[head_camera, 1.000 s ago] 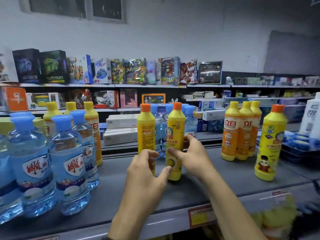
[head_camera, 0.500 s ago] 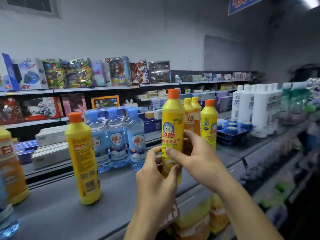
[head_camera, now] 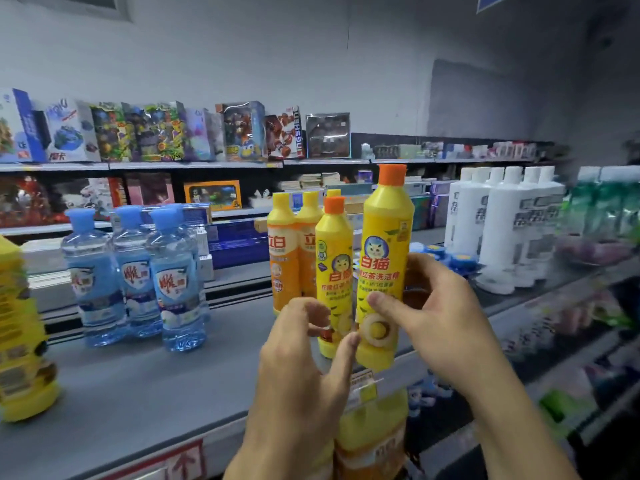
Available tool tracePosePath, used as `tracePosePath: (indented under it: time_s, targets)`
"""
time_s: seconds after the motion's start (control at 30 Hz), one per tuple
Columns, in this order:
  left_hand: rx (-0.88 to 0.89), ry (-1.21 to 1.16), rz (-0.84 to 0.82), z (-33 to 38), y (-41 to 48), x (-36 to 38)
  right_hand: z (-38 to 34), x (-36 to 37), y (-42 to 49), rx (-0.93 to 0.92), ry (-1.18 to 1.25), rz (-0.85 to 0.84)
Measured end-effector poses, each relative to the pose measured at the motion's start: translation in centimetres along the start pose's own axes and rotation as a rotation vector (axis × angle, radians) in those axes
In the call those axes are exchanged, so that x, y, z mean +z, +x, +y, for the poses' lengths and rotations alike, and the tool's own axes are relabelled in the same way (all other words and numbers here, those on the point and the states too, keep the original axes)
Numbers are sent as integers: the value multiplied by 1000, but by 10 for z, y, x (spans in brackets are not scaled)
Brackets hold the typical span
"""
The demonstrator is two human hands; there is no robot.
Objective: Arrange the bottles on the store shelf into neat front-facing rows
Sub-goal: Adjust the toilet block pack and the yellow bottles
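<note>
The yellow bottle (head_camera: 384, 268) is upright, label forward, just right of the standing orange-capped bottle (head_camera: 333, 271), near the shelf (head_camera: 138, 393) front edge. The right hand (head_camera: 440, 317) has its grip clasped round it from the right; the left hand (head_camera: 304, 368) curls by its foot, hold unclear

Left of the left hand (head_camera: 304, 358) the shelf (head_camera: 156, 386) gives open room up to the water bottles (head_camera: 138, 271). Straight ahead a yellow bottle (head_camera: 334, 271) and orange bottles (head_camera: 284, 251) block, tight beside the held bottle (head_camera: 386, 258). Right of the right hand (head_camera: 440, 317) stand white bottles (head_camera: 502, 230).
</note>
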State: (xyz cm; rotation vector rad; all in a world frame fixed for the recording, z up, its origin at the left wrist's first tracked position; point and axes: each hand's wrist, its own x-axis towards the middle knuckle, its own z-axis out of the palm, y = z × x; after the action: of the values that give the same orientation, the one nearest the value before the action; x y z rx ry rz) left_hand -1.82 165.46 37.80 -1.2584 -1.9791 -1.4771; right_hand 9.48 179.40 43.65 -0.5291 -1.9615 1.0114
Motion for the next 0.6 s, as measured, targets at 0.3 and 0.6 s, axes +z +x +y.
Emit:
tracePosePath:
  time_s: [0.3,0.6]
  targets:
    - [-50,234,-142,-8,-10,26,51,-1,39,13,-60,0]
    - [-135,206,-182,-11,-10,20,59,6,50,71,-108,-99]
